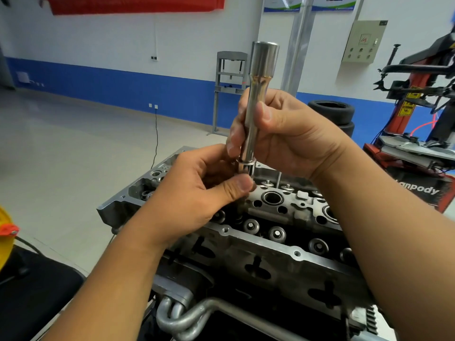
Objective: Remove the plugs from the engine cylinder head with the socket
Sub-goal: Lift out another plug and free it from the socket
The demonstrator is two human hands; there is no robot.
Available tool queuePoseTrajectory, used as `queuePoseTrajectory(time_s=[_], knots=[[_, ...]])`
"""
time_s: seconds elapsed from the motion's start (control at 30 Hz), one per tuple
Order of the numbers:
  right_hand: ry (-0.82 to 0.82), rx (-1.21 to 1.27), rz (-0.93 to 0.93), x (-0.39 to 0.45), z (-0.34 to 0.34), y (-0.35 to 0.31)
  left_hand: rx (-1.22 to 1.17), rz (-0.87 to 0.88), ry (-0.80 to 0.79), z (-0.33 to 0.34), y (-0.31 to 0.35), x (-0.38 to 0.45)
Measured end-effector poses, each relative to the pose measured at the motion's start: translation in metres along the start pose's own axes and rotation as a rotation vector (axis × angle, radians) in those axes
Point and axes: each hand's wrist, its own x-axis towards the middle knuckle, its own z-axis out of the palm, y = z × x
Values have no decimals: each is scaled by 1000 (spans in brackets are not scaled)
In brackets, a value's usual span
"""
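A: How are the hands placed?
B: The right hand [283, 134] wraps a long polished steel socket [256, 104], held upright above the cylinder head [270, 232]; the left hand [197, 193], at seven o'clock from it, pinches something at the socket's lower end, hidden by fingers.
A: And the head?
B: Cast grey metal, round bores, dished valve retainers; one open plug well [272, 198] at five o'clock of the socket's tip.

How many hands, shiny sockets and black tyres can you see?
Hands: 2, the left hand and the right hand
Socket: 1
Tyres: 2, stacked, upper tyre, lower tyre
Total: 5
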Motion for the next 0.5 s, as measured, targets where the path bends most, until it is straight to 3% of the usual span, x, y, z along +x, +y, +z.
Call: queuePoseTrajectory(time_s=[0.1,0.4,0.5], knots=[[10,-1,3,-1,-1,0,-93,-20,-103,-2,2,0],[16,-1,19,0,0,0,39,15,142,1,-5,1],[38,-26,3,0,2,0,55,-2,42,-1,-3,1]])
